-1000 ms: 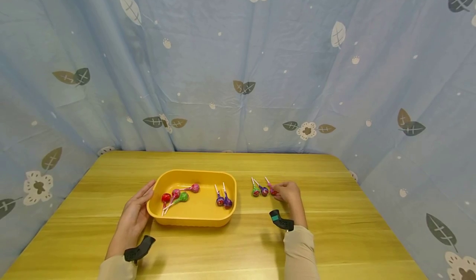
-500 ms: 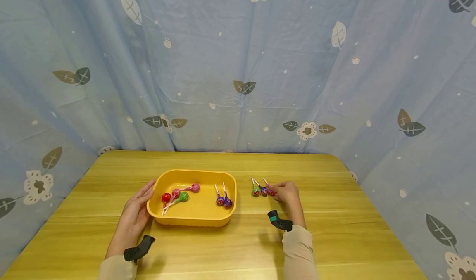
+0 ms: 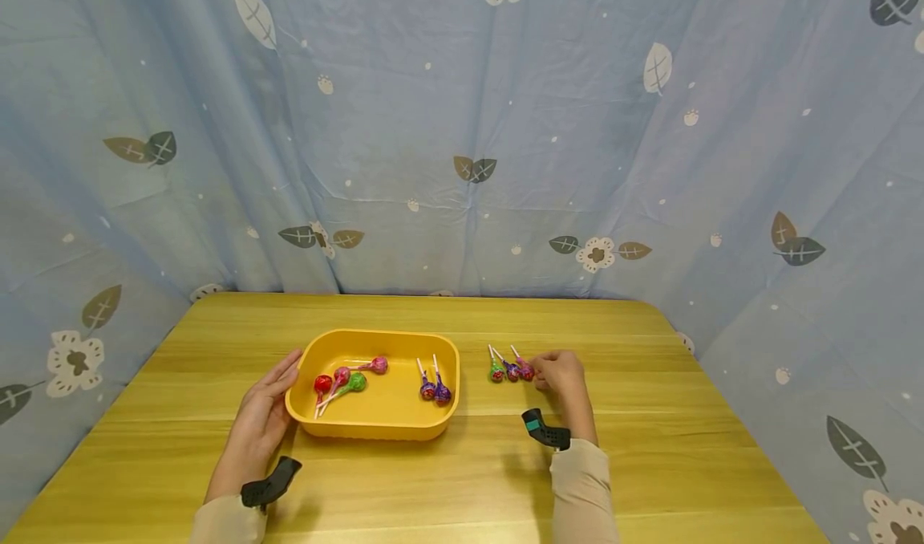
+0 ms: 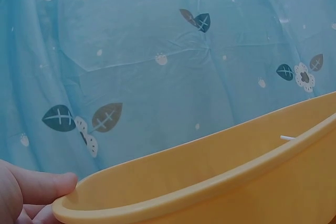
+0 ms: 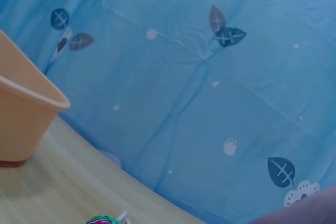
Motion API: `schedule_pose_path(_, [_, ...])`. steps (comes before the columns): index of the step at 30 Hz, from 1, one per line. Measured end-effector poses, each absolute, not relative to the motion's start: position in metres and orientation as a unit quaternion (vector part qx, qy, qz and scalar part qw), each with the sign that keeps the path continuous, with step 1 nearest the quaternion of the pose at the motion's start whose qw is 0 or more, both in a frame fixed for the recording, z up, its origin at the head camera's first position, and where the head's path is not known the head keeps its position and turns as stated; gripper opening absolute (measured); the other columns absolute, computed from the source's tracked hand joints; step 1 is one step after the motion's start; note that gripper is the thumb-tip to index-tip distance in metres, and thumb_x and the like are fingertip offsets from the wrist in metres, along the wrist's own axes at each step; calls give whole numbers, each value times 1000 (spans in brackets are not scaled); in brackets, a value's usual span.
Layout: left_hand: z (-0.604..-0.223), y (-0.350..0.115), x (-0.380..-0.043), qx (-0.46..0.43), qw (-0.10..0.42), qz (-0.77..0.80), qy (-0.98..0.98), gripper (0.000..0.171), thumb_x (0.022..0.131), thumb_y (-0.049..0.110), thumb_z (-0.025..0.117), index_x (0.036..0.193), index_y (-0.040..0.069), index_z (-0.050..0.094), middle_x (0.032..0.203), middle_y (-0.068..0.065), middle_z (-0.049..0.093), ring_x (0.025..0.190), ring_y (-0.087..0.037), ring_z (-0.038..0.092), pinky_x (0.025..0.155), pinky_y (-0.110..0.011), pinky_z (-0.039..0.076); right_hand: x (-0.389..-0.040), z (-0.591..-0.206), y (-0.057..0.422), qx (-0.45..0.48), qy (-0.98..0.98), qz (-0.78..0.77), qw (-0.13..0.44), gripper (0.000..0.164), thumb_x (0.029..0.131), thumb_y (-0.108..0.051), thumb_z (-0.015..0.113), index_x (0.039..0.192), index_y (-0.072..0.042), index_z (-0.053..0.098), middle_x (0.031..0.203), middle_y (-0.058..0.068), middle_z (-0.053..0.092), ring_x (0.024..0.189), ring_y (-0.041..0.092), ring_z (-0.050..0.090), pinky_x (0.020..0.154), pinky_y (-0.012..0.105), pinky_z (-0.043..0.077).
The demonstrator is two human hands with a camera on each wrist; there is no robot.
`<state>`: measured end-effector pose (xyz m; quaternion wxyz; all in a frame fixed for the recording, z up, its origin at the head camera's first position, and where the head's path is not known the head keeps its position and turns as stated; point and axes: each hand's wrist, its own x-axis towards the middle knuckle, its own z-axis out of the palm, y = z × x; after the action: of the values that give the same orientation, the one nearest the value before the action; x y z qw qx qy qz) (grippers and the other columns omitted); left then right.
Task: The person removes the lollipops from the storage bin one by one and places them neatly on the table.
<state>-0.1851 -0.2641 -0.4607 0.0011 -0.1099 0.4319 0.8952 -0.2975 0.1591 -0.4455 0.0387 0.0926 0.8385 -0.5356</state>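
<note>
Touching tray edge [image 3: 371, 425]: left hand [image 3: 261, 416]

Table [image 3: 433, 488], wood-grain. Bears: yellow tray [image 3: 397, 383], ten o'clock of centre; at the tray's three o'clock, green lollipop [image 3: 496, 374], purple lollipop [image 3: 512, 373], pink lollipop [image 3: 526, 371], sticks toward eleven.

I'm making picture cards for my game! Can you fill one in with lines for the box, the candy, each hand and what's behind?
Box: yellow box on a wooden table
In the box: red lollipop, two pink lollipops, green lollipop, two purple lollipops
Beside the box: loose green lollipop, loose purple lollipop, loose pink lollipop
Left hand: touches the box's left end
Right hand: fingertips at the loose pink lollipop; grip unclear
Behind: blue curtain with leaves and flowers
</note>
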Motion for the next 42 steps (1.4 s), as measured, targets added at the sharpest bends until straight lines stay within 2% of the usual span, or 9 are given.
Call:
schedule_pose_path(5, [-460, -264, -185, -113, 3, 895, 431, 62, 102, 15, 50, 155, 18, 17, 161, 3, 11, 142, -5, 19, 107, -21, 28, -294, -439, 158, 82, 824, -559, 36, 26, 94, -9, 61, 108, 12, 65, 87, 21, 62, 67, 23, 56, 62, 36, 53])
schedule_pose_path(11, [-460, -265, -185, -117, 6, 898, 424, 63, 102, 14, 51, 155, 18, 18, 161, 4, 12, 142, -7, 17, 108, -21, 27, -292, -431, 156, 65, 841, -538, 21, 29, 94, -15, 63, 112, 8, 66, 100, 22, 65, 84, 33, 64, 72, 41, 57])
schedule_pose_path(15, [-459, -266, -185, -117, 9, 897, 426, 63, 102, 14, 50, 155, 18, 17, 161, 4, 11, 143, -7, 16, 108, -21, 27, -292, -428, 151, 52, 843, -535, 19, 30, 95, -17, 63, 114, 6, 66, 106, 23, 65, 91, 37, 64, 75, 43, 57])
schedule_pose_path(26, [-459, -265, -185, -116, 8, 894, 432, 63, 102, 14, 49, 156, 17, 16, 161, 3, 10, 143, -8, 15, 109, -22, 26, -289, -424, 123, 13, 818, -575, 24, 27, 95, -15, 63, 113, 4, 67, 102, 19, 65, 90, 38, 63, 74, 42, 57])
schedule_pose_path(35, [-458, -266, -185, -119, 5, 893, 435, 63, 102, 15, 50, 156, 17, 17, 161, 4, 12, 143, -7, 17, 108, -22, 26, -281, -418, 92, -87, 803, -589, 15, 29, 97, -15, 61, 117, 4, 65, 100, 16, 63, 92, 39, 62, 78, 46, 57])
schedule_pose_path(37, [-459, -265, -185, -116, 3, 893, 435, 63, 102, 15, 51, 155, 17, 18, 160, 5, 14, 142, -6, 19, 108, -21, 27, -280, -417, 84, -113, 797, -593, 21, 28, 97, -15, 61, 117, 4, 65, 100, 16, 62, 92, 37, 62, 79, 46, 56])
schedule_pose_path(42, [-463, -264, -183, -111, -6, 896, 430, 57, 101, 14, 52, 153, 19, 29, 145, 10, 39, 134, -2, 34, 105, -21, 31, -275, -417, 66, -158, 793, -586, 50, 27, 98, -17, 60, 116, 3, 66, 101, 16, 62, 90, 36, 63, 76, 43, 58])
